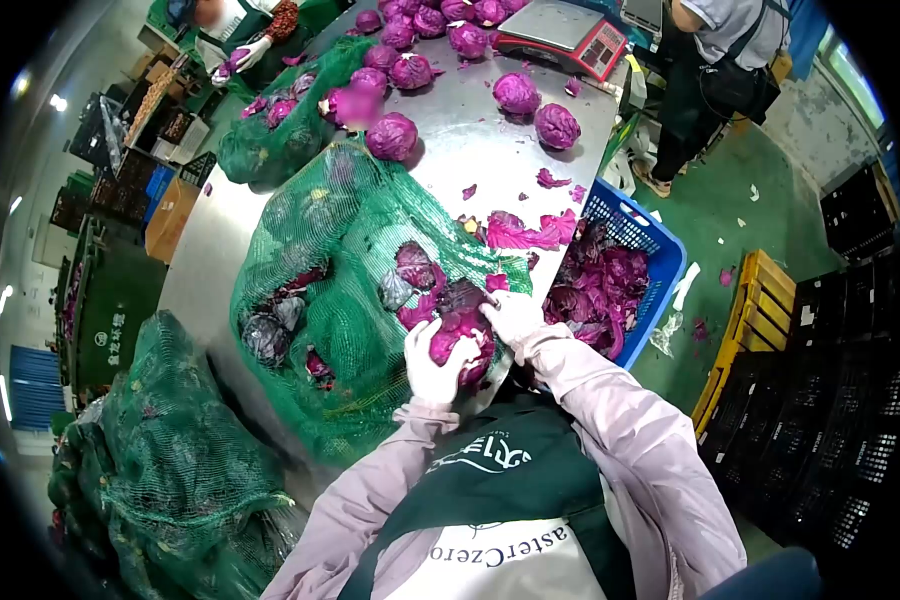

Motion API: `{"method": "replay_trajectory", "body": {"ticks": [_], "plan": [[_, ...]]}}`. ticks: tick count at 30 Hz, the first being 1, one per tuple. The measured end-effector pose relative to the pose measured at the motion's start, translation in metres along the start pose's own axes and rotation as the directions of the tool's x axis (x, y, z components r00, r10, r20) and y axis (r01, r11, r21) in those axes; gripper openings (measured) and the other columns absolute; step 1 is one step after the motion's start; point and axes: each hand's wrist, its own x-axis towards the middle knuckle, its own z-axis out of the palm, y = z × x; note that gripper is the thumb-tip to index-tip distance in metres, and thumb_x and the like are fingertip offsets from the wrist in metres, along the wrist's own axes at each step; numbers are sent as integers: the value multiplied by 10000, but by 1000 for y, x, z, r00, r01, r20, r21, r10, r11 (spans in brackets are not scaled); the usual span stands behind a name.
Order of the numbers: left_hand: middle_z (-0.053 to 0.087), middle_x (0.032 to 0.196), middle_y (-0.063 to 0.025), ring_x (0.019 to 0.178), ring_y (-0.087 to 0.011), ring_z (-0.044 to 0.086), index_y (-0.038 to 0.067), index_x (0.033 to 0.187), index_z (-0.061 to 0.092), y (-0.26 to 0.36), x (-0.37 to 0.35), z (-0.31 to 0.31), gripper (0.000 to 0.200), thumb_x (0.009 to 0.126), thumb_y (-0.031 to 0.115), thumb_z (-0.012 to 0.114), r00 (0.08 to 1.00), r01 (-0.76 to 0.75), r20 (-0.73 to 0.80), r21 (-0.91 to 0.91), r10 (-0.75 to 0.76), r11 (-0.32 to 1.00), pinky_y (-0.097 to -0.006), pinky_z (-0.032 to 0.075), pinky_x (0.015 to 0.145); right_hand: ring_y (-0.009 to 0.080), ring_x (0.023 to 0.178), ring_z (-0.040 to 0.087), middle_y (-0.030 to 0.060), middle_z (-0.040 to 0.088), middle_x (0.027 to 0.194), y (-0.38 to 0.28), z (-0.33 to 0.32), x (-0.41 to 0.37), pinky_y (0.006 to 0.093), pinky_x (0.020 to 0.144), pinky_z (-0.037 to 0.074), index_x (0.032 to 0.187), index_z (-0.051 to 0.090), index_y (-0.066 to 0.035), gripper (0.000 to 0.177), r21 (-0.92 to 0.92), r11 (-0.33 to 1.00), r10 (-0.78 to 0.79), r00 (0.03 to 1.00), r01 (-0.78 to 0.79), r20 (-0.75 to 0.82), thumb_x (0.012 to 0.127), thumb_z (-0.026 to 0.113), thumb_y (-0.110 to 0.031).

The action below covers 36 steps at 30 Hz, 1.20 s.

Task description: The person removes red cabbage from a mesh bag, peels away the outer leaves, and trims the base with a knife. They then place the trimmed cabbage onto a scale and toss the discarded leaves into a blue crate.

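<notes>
A red cabbage (463, 335) is at the table's near edge, between my two white-gloved hands. My left hand (434, 362) grips its near left side, thumb and fingers spread around it. My right hand (514, 316) is closed at the cabbage's upper right, with fingertips on a dark outer leaf; exactly what they pinch is partly hidden. Beside the cabbage lies a large green mesh bag (355, 340) with more cabbages in it. Another small red cabbage (414, 264) shows at the bag's opening, just beyond my left hand.
Trimmed cabbages (392, 136) and loose leaves (530, 230) lie on the metal table (440, 185). A red scale (562, 38) stands at the back. On the right, a blue crate (660, 240) holds leaves. Full mesh bags (185, 470) stand left. Two people work beyond the table.
</notes>
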Motion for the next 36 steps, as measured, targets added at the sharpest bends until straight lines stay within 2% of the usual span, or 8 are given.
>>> {"method": "replay_trajectory", "body": {"ticks": [7, 11, 15, 17, 23, 28, 33, 36], "plan": [[414, 1365, -145, 1260, -249, 413, 19, 1317, 395, -51, -42, -52, 657, 795, 232, 732, 951, 304, 209, -499, -228, 811, -375, 314, 1077, 224, 487, 594, 103, 622, 624, 68, -8, -2, 334, 528, 495, 863, 634, 2, 286, 277, 924, 307, 944, -264, -124, 819, 683, -276], [437, 1305, -136, 1196, -233, 440, 35, 1320, 390, -26, -26, -45, 607, 821, 202, 691, 927, 371, 199, -358, -318, 857, -359, 341, 1039, 168, 659, 585, 90, 624, 792, 35, -38, -18, 320, 616, 482, 1184, 554, -30, 450, 706, 687, 518, 798, -172, -309, 808, 704, -228], [436, 1264, -148, 1184, -259, 447, 32, 1308, 435, -16, -16, -31, 614, 805, 244, 715, 971, 216, 123, -81, -205, 973, -363, 339, 1042, 220, 718, 627, 131, 648, 869, -44, -39, -56, 334, 672, 507, 1349, 451, -143, 624, 501, 864, -39, 999, 47, -26, 811, 701, -335], [437, 1243, -153, 1180, -281, 450, 43, 1306, 458, -15, -14, -31, 630, 792, 286, 729, 977, 182, 125, -69, -172, 981, -373, 345, 1042, 289, 770, 654, 147, 663, 913, -56, -29, -55, 361, 707, 517, 1322, 460, -173, 599, 257, 966, -77, 978, 24, 195, 808, 686, -384], [445, 1237, -151, 1166, -294, 468, 95, 1309, 484, -5, -8, -25, 634, 773, 307, 747, 978, 180, 118, -52, -173, 982, -392, 377, 1021, 261, 716, 626, 97, 622, 793, -17, -10, -45, 357, 664, 508, 979, 546, -111, 399, 273, 956, 97, 994, -105, 41, 751, 689, -406], [450, 1241, -144, 1174, -265, 461, 69, 1355, 448, 13, -2, -27, 644, 805, 249, 732, 963, 156, 194, 160, -186, 975, -385, 369, 1025, 302, 724, 648, 115, 656, 775, 7, -4, -36, 371, 673, 519, 939, 589, -102, 330, 288, 945, 177, 983, -153, -57, 753, 661, -364], [432, 1214, -169, 1142, -296, 477, 104, 1391, 416, -18, -13, -51, 631, 840, 271, 676, 937, 319, 175, -74, -302, 945, -386, 386, 999, 260, 741, 673, 141, 674, 785, 84, 8, -44, 356, 708, 526, 1045, 633, -93, 359, 426, 836, 429, 896, -345, -116, 757, 688, -300], [425, 1279, -196, 1207, -327, 443, 64, 1378, 414, -15, -15, -58, 596, 831, 162, 630, 990, -79, 125, 124, 64, 989, -397, 360, 1035, 286, 798, 672, 140, 687, 901, 53, -26, -60, 360, 745, 524, 1224, 523, -81, 561, 395, 849, 448, 875, -351, -185, 763, 725, -330]]}}
